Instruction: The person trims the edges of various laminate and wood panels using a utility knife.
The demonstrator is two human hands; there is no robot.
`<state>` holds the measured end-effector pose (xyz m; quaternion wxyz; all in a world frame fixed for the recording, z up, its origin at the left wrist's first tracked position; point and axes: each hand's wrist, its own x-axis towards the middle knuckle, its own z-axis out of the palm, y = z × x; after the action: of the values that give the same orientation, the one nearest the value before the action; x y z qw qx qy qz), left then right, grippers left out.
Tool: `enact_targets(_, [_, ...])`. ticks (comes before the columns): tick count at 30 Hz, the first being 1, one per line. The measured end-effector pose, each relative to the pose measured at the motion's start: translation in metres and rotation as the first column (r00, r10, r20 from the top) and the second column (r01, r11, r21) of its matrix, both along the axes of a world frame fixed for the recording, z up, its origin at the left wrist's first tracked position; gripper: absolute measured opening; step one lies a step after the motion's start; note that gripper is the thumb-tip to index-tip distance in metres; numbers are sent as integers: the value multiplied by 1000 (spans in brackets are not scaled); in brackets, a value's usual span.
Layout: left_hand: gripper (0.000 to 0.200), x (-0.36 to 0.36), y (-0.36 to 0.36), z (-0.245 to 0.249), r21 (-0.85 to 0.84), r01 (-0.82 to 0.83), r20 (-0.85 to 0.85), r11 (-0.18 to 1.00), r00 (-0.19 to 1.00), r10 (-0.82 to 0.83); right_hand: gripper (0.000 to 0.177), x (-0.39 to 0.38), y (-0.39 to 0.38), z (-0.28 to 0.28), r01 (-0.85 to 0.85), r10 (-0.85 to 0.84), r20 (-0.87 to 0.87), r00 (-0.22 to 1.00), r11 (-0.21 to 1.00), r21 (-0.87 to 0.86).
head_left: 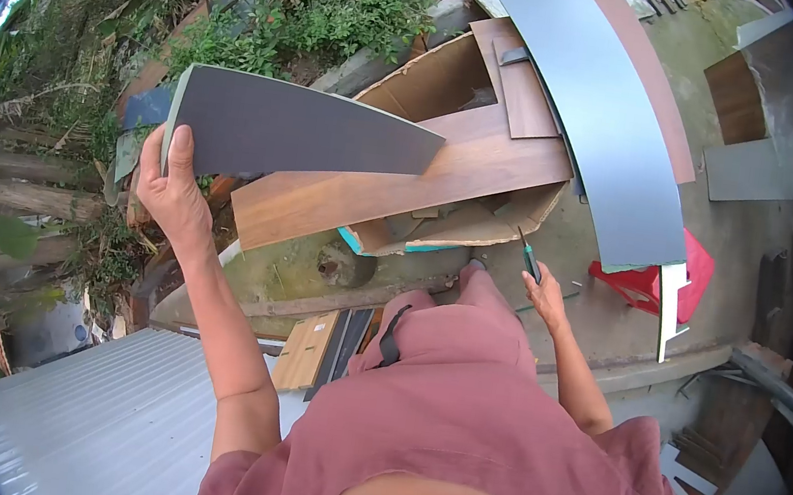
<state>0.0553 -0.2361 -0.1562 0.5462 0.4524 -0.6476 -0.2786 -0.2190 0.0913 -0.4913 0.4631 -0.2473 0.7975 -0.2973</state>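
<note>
My left hand [176,191] grips the end of a dark grey plank [292,131] with a pale green edge, thumb on its face. The plank is raised at the left, its far end over a brown wood-grain board [362,204]. That board lies across an open cardboard box [421,87]. Lower and to the right, my right hand [547,298] is closed around the dark green and black handle of a small knife [531,260]. Its thin, pointed blade is directed up and away from me, near the box's right corner.
A long silver-grey panel [612,106] extends down the right side, its near end by a red plastic stool [697,280]. Plants [336,13] and logs [28,183] fill the left. Corrugated sheeting [114,411] lies at lower left, beside narrow boards [307,350].
</note>
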Motion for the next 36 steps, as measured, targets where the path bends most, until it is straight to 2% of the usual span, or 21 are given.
enact_targets(4, [27, -34, 0, -5, 35, 88, 78, 996, 993, -90, 44, -27, -10, -6, -40, 37, -40, 999, 997, -63])
enact_targets(6, [25, -39, 0, 4, 89, 121, 165, 989, 977, -135, 48, -33, -34, 19, -73, 73, -13, 997, 995, -65])
enact_targets(7, [24, -41, 2, 13, 106, 166, 232, 980, 955, -186, 48, -32, -52, 34, -80, 81, 4, 997, 992, -97])
enact_targets(9, [23, -43, 4, 28, 159, 228, 371, 961, 888, -272, 52, -24, -85, 78, -84, 91, 13, 996, 954, -287])
enact_targets(11, [29, -58, 15, 43, 160, 249, 477, 955, 828, -295, 54, -17, -126, 150, -114, 182, 146, 972, 917, -381])
enact_targets(12, [30, -69, 19, 48, 144, 268, 505, 953, 808, -303, 52, -9, -142, 175, -164, 219, 55, 974, 856, -490])
enact_targets(13, [33, -74, 23, 51, 84, 284, 629, 955, 728, -272, 52, -6, -154, 204, -183, 255, 37, 966, 781, -596])
enact_targets(14, [31, -77, 24, 50, 78, 307, 664, 949, 693, -279, 51, 1, -163, 223, -189, 228, -43, 973, 673, -715])
enact_targets(16, [31, -85, 31, 44, 19, 316, 696, 949, 677, -239, 49, 7, -175, 266, -157, 243, -17, 970, 569, -808])
enact_targets(18, [30, -93, 42, 41, -10, 325, 693, 946, 684, -228, 52, 12, -181, 284, -159, 196, -78, 978, 446, -881])
enact_targets(22, [31, -91, 52, 36, -23, 338, 656, 941, 715, -241, 56, 14, -170, 298, -156, 227, -49, 973, 482, -862])
enact_targets(24, [31, -89, 55, 33, -5, 330, 656, 944, 713, -246, 55, 18, -163, 302, -205, 321, -17, 947, 562, -801])
enact_targets(25, [30, -90, 57, 32, -2, 300, 642, 954, 731, -229, 61, 26, -164, 296, -235, 244, -125, 962, 503, -832])
enact_targets(29, [28, -91, 60, 31, -49, 250, 663, 967, 732, -156, 65, 36, -167, 281, -238, 170, -172, 970, 546, -803])
enact_targets(31, [28, -86, 60, 31, -59, 220, 687, 974, 717, -120, 72, 40, -168, 268, -288, 132, -258, 957, 533, -796])
enact_targets(32, [28, -84, 60, 31, -72, 173, 707, 982, 703, -72, 72, 43, -167, 261, -284, 127, -256, 958, 543, -790])
enact_targets(33, [30, -83, 61, 32, 0, 116, 692, 993, 717, -83, 72, 46, -167, 254, -285, 114, -268, 957, 556, -781])
enact_targets(35, [29, -82, 61, 32, 21, 118, 679, 993, 727, -101, 72, 50, -169, 237, -287, 100, -283, 954, 572, -768])
enact_targets(36, [29, -80, 60, 32, 31, 117, 670, 993, 734, -108, 71, 50, -170, 223, -290, 108, -290, 951, 636, -715])
